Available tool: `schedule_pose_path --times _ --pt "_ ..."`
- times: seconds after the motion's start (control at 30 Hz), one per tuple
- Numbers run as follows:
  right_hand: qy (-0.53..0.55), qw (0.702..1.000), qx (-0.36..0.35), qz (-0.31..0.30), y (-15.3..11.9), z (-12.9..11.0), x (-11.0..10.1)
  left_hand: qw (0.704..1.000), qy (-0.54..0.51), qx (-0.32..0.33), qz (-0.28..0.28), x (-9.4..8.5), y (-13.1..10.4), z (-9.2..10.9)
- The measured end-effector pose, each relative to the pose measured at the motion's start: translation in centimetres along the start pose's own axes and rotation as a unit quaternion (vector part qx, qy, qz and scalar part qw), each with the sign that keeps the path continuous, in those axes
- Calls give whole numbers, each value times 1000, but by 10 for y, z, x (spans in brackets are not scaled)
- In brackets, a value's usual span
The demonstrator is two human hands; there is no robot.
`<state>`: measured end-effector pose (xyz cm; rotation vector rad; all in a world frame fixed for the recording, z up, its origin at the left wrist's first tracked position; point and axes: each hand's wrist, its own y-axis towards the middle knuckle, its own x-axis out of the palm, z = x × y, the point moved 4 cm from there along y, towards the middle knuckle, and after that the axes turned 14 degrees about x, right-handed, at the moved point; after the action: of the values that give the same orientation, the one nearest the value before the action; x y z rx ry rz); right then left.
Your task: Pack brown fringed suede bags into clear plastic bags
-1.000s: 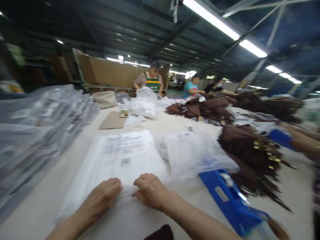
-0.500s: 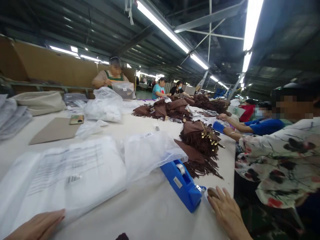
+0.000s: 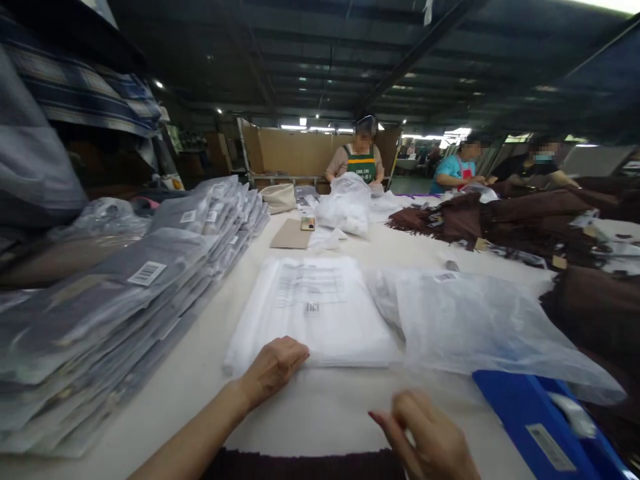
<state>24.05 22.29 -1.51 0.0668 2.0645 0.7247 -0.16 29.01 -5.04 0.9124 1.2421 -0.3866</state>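
Observation:
Before me lies a flat stack of clear plastic bags (image 3: 310, 333) with printed text and a barcode label. My left hand (image 3: 280, 363) is at its near edge, fingers bent and pressed together on the top bag's edge. My right hand (image 3: 425, 433), smeared by motion, hovers over the table right of centre with curled fingers. A small pale spot shows between thumb and fingers; I cannot make out what it is. A filled, labelled plastic bag (image 3: 480, 320) lies right of the stack. Its lower edge overlaps a blue tape dispenser (image 3: 540, 413). Dark brown fabric (image 3: 305, 465) shows at the table's near edge.
On the left rises a pile of bagged grey items (image 3: 165, 267) with barcode labels. Brown fringed textiles (image 3: 520, 213) are heaped at the right. A phone (image 3: 307, 224) lies on cardboard (image 3: 286, 235), near a crumpled plastic bag (image 3: 345, 207). Co-workers stand across the table.
The view has swung left, bringing the bagged grey pile into sight. My right hand has left the tape dispenser's front end. My left hand's fingers have bent at the stack's edge.

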Motion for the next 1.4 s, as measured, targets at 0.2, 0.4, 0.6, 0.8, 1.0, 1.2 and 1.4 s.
schedule_pose_path --times 0.2,0.4,0.6,0.8,1.0,1.2,1.4 --pt "-75 994 -63 -50 66 -13 94 1000 -9 2 -20 1 -4 4" --pt "-61 992 18 -112 74 3 104 998 -20 -15 -50 -2 8 9" --pt "-13 978 14 -208 77 0 95 996 22 -21 -87 0 9 5" --pt "9 980 -67 -186 62 -1 76 994 45 -54 -87 -24 -25 -6" --pt "-77 984 -122 -104 31 33 49 976 6 -218 17 -60 -96 -22" --pt "-62 996 31 -57 2 66 35 874 -130 -433 177 -58 -142 -10" --pt "329 778 528 -87 -17 65 48 665 -324 -591 320 -32 -155 -3"
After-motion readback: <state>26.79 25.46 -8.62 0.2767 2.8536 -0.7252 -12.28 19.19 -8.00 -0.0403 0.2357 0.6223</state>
